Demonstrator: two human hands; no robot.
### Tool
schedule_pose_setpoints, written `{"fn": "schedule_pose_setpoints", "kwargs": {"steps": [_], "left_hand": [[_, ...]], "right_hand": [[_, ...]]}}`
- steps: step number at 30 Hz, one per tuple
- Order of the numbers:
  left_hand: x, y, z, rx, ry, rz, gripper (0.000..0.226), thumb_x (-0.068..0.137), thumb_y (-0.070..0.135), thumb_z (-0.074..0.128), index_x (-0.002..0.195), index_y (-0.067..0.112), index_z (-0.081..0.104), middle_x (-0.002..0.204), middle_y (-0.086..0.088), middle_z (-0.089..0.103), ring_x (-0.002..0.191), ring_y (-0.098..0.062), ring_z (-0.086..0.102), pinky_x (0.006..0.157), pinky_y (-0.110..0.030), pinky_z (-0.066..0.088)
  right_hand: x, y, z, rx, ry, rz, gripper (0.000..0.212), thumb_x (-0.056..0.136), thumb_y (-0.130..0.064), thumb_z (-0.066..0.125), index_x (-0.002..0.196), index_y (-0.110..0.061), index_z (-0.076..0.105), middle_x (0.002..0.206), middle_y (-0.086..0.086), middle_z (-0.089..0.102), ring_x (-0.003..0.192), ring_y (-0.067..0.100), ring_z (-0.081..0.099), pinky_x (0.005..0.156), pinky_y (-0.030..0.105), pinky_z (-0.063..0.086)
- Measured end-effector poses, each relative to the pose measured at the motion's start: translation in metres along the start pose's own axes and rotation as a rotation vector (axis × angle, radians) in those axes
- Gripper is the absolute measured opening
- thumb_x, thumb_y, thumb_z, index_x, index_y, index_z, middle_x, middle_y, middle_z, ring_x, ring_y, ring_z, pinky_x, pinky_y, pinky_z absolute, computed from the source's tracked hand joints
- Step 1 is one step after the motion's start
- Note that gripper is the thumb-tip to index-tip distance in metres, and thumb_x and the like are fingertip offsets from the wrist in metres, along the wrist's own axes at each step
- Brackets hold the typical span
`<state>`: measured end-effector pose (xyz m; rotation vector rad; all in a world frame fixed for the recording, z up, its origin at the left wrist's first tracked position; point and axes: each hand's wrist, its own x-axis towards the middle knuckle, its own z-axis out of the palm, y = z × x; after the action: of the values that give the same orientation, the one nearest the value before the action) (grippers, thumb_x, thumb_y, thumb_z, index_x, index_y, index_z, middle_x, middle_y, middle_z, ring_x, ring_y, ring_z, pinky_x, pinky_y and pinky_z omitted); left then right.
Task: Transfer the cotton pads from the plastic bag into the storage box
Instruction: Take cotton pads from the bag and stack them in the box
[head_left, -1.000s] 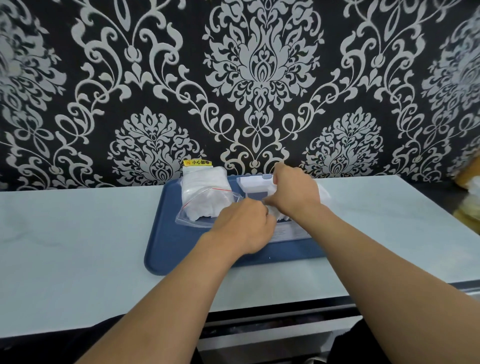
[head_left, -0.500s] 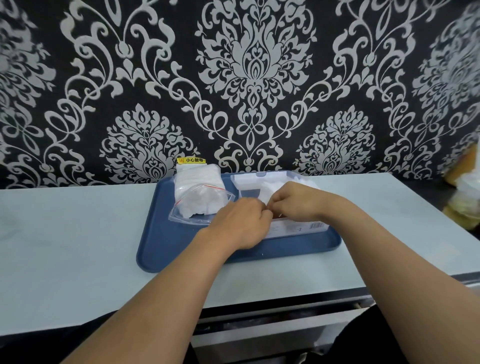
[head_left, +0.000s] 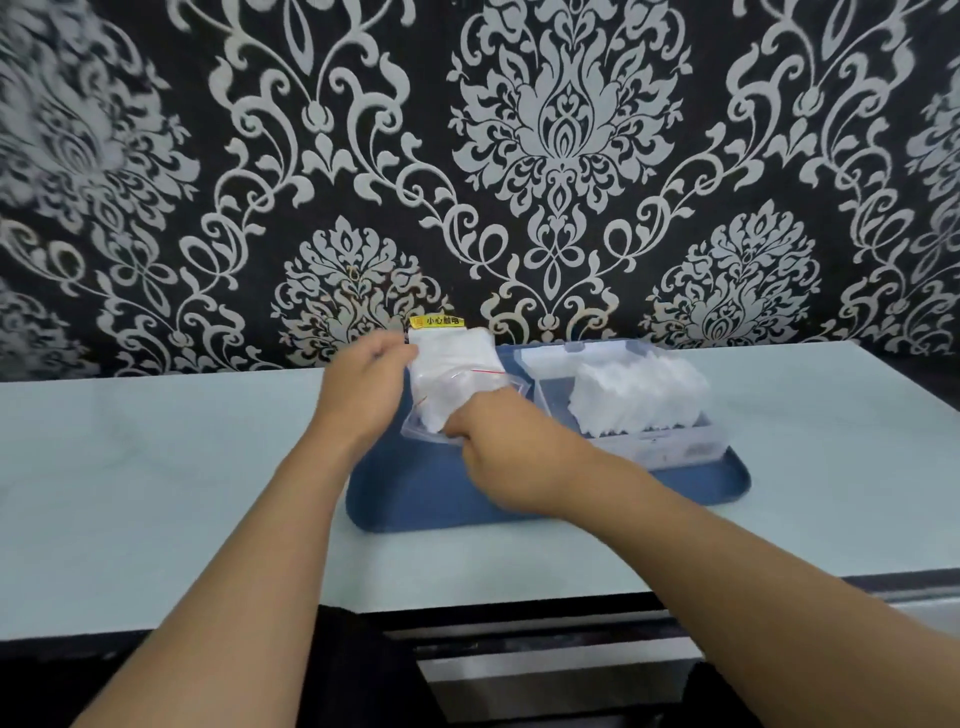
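A clear plastic bag (head_left: 457, 364) with a red zip line, filled with white cotton pads, lies on the left half of a blue tray (head_left: 415, 499). My left hand (head_left: 363, 389) grips the bag's left side. My right hand (head_left: 498, 441) reaches into the bag's open mouth; its fingers are hidden among the pads. On the tray's right half stands a clear storage box (head_left: 696, 441) with its lid up, holding a row of white cotton pads (head_left: 639, 395).
The tray sits on a pale countertop (head_left: 156, 493) against a black wall with grey ornament. A yellow label (head_left: 436, 321) is stuck on the wall behind the bag. A dark gap and a drawer front run below the counter's front edge.
Both hands have left the storage box and moved left to the bag. The left hand now holds the bag's side and the right hand has gone into its mouth.
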<state>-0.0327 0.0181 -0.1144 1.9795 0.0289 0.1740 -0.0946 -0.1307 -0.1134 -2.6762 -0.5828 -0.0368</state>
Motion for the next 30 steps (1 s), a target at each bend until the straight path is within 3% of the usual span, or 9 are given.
{"fn": "schedule_pose_setpoints", "kwargs": {"steps": [4,8,12,17,21,24,30], "left_hand": [[-0.003,-0.004,0.006,0.108,-0.166,0.022,0.045,0.089,0.032,0.068,0.132,0.021,0.063,0.129,0.004,0.061,0.105,-0.011,0.060,0.079,-0.018,0.039],[-0.008,-0.007,0.012,0.295,-0.180,0.084,0.068,0.073,0.020,0.079,0.137,0.020,0.057,0.134,0.001,0.055,0.110,-0.015,0.060,0.084,-0.018,0.043],[-0.010,-0.006,0.015,0.274,-0.093,0.078,0.060,0.078,0.000,0.062,0.135,0.016,0.060,0.131,-0.005,0.061,0.111,-0.020,0.060,0.095,-0.031,0.052],[-0.010,-0.002,0.016,0.204,-0.045,0.057,0.043,0.088,0.003,0.057,0.128,0.016,0.066,0.127,-0.004,0.067,0.114,-0.019,0.063,0.101,-0.034,0.051],[-0.011,-0.001,0.015,0.207,-0.002,0.077,0.041,0.086,0.016,0.050,0.121,0.020,0.070,0.115,-0.001,0.072,0.106,-0.020,0.066,0.099,-0.041,0.053],[-0.011,-0.003,0.015,0.253,0.012,0.132,0.051,0.080,0.023,0.037,0.118,0.023,0.071,0.110,-0.002,0.073,0.106,-0.027,0.065,0.095,-0.045,0.054],[-0.018,-0.001,0.020,0.259,-0.005,0.206,0.050,0.093,0.009,0.034,0.134,0.013,0.061,0.124,-0.012,0.066,0.114,-0.030,0.061,0.100,-0.044,0.050]], "right_hand": [[0.019,0.021,0.008,-0.106,0.024,0.100,0.026,0.090,-0.003,0.052,0.116,-0.008,0.057,0.099,0.012,0.063,0.089,0.030,0.060,0.070,0.035,0.044],[0.027,0.030,0.011,-0.062,0.069,0.094,0.036,0.091,-0.022,0.063,0.120,-0.021,0.042,0.087,0.006,0.061,0.079,0.031,0.062,0.069,0.043,0.053],[0.035,0.036,0.010,0.032,0.110,0.132,0.041,0.095,-0.014,0.056,0.135,-0.016,0.049,0.098,0.011,0.064,0.089,0.031,0.060,0.075,0.035,0.048],[0.042,0.040,0.010,0.081,0.255,0.192,0.048,0.085,-0.021,0.070,0.131,-0.027,0.060,0.107,0.009,0.068,0.100,0.029,0.061,0.088,0.041,0.052],[0.041,0.035,0.004,-0.018,0.382,0.141,0.032,0.080,-0.023,0.073,0.112,-0.024,0.070,0.102,0.001,0.071,0.094,0.026,0.064,0.082,0.040,0.053],[0.042,0.031,0.000,-0.073,0.334,0.143,0.028,0.078,-0.023,0.073,0.106,-0.021,0.071,0.099,0.000,0.071,0.094,0.025,0.064,0.079,0.040,0.054],[0.043,0.029,-0.001,-0.131,0.282,0.119,0.045,0.082,-0.024,0.068,0.126,-0.030,0.062,0.117,-0.001,0.064,0.103,0.026,0.061,0.073,0.032,0.045]]}}
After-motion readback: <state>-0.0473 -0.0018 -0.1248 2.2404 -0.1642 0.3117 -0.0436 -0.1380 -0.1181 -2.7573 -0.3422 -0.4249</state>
